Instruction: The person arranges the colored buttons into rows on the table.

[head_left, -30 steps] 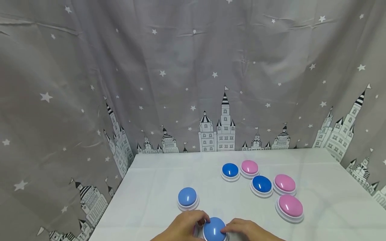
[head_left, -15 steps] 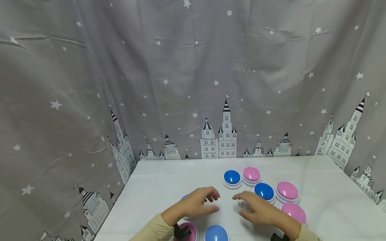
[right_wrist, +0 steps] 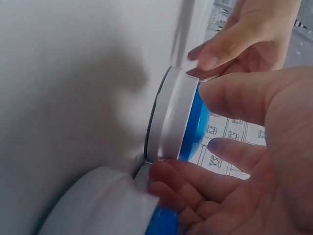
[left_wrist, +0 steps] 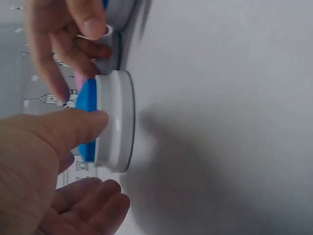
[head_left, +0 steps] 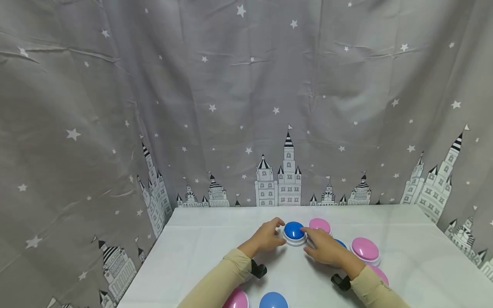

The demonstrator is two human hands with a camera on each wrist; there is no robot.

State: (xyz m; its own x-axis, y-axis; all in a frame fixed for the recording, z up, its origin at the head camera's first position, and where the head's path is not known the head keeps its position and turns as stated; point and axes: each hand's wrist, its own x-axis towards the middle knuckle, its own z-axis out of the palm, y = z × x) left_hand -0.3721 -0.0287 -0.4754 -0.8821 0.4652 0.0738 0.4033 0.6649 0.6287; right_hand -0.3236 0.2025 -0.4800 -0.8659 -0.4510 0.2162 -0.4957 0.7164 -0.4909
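**Dark-blue dome button (head_left: 294, 230), low in the frame, right of centre**

Left hand (head_left: 267, 236) and right hand (head_left: 326, 247) flank it, fingers parted; firm contact can't be told. Likely light, stiff, slick on top; best held by its white base (head_left: 295, 243).

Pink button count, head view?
4. Back pink button, beside the far blue button; second pink button, farther right; third pink button, nearer, partly behind right sleeve; front pink button, partly behind left sleeve. More may be hidden.
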